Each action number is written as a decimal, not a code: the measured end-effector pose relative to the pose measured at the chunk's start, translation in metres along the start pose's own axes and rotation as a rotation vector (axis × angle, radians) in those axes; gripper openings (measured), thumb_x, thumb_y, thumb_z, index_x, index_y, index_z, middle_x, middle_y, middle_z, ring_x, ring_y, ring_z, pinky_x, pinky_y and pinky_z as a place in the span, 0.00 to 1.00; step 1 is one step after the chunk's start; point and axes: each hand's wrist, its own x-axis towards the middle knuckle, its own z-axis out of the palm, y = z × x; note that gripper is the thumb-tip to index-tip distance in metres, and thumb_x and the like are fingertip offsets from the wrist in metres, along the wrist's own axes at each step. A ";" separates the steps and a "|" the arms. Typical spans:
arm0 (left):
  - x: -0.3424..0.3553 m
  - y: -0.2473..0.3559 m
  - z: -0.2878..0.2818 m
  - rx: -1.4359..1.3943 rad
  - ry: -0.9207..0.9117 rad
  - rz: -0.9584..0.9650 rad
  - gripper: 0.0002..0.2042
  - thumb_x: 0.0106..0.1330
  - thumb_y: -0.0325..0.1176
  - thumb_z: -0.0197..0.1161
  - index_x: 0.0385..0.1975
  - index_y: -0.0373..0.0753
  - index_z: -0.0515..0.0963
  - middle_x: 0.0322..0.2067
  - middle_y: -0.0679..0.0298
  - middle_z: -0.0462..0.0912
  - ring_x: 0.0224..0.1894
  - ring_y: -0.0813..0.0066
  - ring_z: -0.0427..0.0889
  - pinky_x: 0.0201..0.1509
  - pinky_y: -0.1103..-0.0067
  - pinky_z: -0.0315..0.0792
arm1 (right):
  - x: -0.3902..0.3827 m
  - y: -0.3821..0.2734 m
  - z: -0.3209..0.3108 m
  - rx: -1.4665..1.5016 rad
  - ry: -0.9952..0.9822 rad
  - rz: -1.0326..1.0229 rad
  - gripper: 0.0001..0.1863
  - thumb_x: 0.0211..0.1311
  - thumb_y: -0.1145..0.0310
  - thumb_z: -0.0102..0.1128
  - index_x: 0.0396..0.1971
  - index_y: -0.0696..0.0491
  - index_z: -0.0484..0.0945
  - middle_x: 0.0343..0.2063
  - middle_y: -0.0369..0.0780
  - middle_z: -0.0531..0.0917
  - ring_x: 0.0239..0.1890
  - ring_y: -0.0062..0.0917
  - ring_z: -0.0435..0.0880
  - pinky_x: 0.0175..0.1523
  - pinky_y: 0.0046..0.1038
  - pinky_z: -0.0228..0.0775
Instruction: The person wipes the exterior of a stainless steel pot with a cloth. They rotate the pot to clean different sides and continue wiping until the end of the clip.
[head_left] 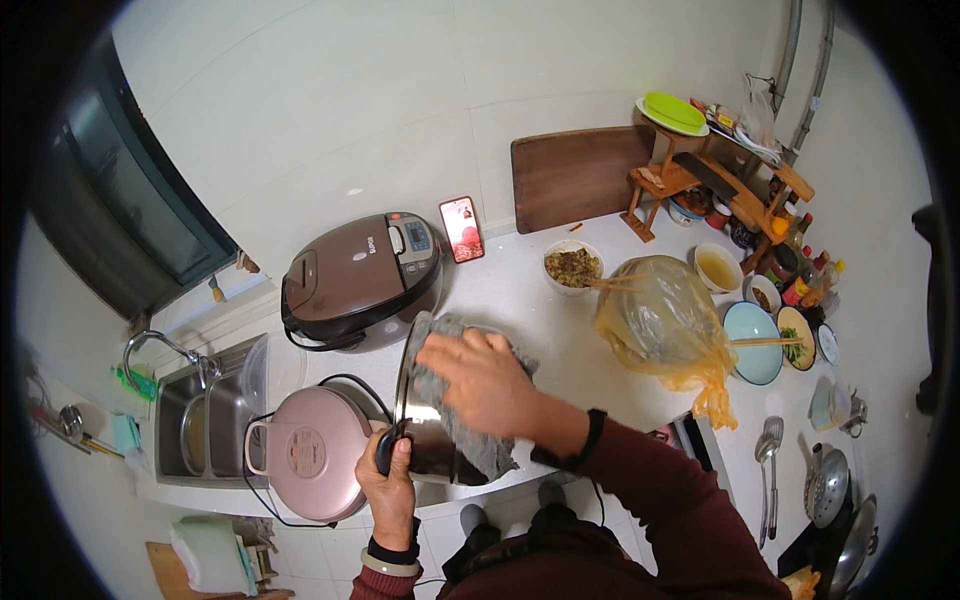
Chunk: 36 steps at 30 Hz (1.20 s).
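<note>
A stainless steel pot (428, 455) with a black side handle is at the counter's front, largely covered by a grey cloth (485, 455). My left hand (390, 480) is closed on the pot's handle. My right hand (485, 385) presses the cloth against the pot, fingers bent over it. Just left of the pot lies a pink round electric appliance (312, 455) with a cord.
Behind stands a brown rice cooker (355, 275), beside a propped phone (461, 229). Rightward are a bowl of chopped food (572, 262), a yellow plastic bag (660, 320), bowls, a cutting board (580, 175) and bottles. A double sink (180, 420) is at left.
</note>
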 end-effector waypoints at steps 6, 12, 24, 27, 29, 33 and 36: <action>-0.024 -0.011 -0.019 0.024 0.011 -0.075 0.17 0.75 0.43 0.70 0.36 0.32 0.80 0.29 0.71 0.75 0.33 0.80 0.69 0.38 0.80 0.67 | 0.026 0.034 0.010 0.012 -0.036 0.037 0.29 0.67 0.63 0.61 0.66 0.55 0.76 0.69 0.46 0.76 0.64 0.41 0.76 0.65 0.47 0.65; -0.033 -0.023 -0.036 -0.088 0.009 -0.108 0.19 0.74 0.45 0.72 0.36 0.31 0.81 0.27 0.70 0.74 0.30 0.78 0.69 0.34 0.79 0.66 | -0.024 -0.042 0.026 -0.063 -0.003 -0.522 0.33 0.60 0.67 0.64 0.68 0.58 0.77 0.66 0.45 0.81 0.67 0.43 0.79 0.72 0.45 0.62; -0.043 -0.029 -0.038 -0.038 0.009 -0.122 0.21 0.73 0.48 0.73 0.32 0.33 0.77 0.27 0.70 0.69 0.31 0.77 0.65 0.36 0.79 0.64 | 0.044 0.028 0.003 0.310 -0.270 0.101 0.26 0.74 0.59 0.55 0.68 0.53 0.75 0.72 0.49 0.74 0.66 0.45 0.80 0.73 0.47 0.65; -0.047 -0.030 -0.037 -0.047 0.031 -0.110 0.22 0.73 0.49 0.73 0.32 0.33 0.77 0.27 0.70 0.69 0.31 0.77 0.65 0.37 0.79 0.63 | 0.067 0.054 -0.001 0.481 -0.501 0.389 0.28 0.77 0.56 0.53 0.69 0.57 0.71 0.70 0.54 0.74 0.68 0.48 0.78 0.71 0.43 0.68; -0.048 -0.030 -0.036 -0.065 0.042 -0.107 0.21 0.73 0.48 0.73 0.33 0.33 0.80 0.27 0.70 0.70 0.32 0.78 0.66 0.38 0.79 0.64 | 0.068 0.054 0.001 0.433 -0.476 0.324 0.30 0.77 0.55 0.52 0.69 0.61 0.70 0.69 0.56 0.74 0.68 0.49 0.77 0.71 0.44 0.69; -0.056 -0.028 -0.033 -0.050 0.068 -0.116 0.20 0.73 0.47 0.73 0.36 0.32 0.83 0.28 0.69 0.75 0.33 0.78 0.70 0.39 0.79 0.67 | 0.036 0.003 0.020 0.052 -0.292 -0.090 0.31 0.73 0.58 0.58 0.68 0.65 0.71 0.69 0.59 0.72 0.67 0.54 0.76 0.72 0.52 0.66; -0.062 -0.030 -0.031 -0.038 0.094 -0.127 0.19 0.73 0.46 0.73 0.38 0.31 0.84 0.30 0.69 0.78 0.34 0.78 0.72 0.40 0.79 0.69 | 0.004 -0.031 0.022 -0.111 -0.223 -0.303 0.36 0.65 0.61 0.66 0.68 0.68 0.71 0.70 0.61 0.71 0.68 0.59 0.74 0.74 0.57 0.63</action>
